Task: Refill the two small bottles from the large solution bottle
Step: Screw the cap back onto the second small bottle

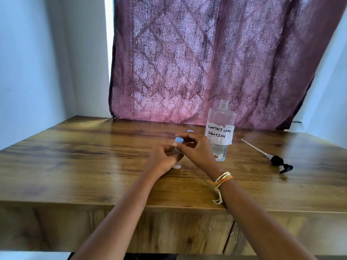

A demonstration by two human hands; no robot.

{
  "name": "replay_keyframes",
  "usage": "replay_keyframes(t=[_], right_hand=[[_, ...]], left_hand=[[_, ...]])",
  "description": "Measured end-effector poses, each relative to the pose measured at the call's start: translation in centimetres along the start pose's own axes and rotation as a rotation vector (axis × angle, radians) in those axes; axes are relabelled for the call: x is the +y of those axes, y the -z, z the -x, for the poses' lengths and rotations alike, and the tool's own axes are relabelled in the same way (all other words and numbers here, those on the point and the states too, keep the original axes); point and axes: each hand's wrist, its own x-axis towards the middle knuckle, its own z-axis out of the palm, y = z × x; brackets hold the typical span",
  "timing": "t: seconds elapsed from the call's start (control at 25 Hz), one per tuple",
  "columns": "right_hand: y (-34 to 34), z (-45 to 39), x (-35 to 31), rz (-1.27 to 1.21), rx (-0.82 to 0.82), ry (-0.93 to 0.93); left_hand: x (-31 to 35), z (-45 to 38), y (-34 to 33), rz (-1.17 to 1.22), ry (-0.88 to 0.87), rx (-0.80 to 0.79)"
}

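A small clear bottle stands on the wooden table; my left hand is wrapped around its body. My right hand pinches its blue cap at the top. Behind my right hand only the blue top of a second small bottle shows; the rest is hidden. The large clear bottle labelled "CONTACT LENS SOLUTION" stands open, without a cap, just right of my hands, with a little liquid at the bottom.
A black pump head with its long white tube lies on the table at the right. A purple patterned curtain hangs behind the table. White walls close both sides.
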Motion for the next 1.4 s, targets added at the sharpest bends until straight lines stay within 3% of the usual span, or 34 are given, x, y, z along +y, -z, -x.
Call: replay_keyframes(t=[0.32,0.8,0.92,1.08,1.4], right_hand=[[0.7,0.4,0.0,-0.089,-0.068,0.041],[0.6,0.5,-0.1,0.041,0.048,-0.015],[0.8,0.5,0.1,0.050,-0.013,-0.081],[1.5,0.6,0.1,-0.145,-0.125,-0.100],[1.1,0.4,0.2,-0.053,-0.059,-0.118]], left_hand=[[0.3,0.1,-0.2,-0.024,-0.012,-0.066],[0.0,0.0,-0.5,-0.030,-0.094,-0.037],[0.0,0.0,-0.4,-0.053,-0.098,-0.038],[0.3,0.1,-0.3,-0.065,-0.028,-0.054],[0.1,0.0,-0.5,-0.024,-0.053,-0.041]])
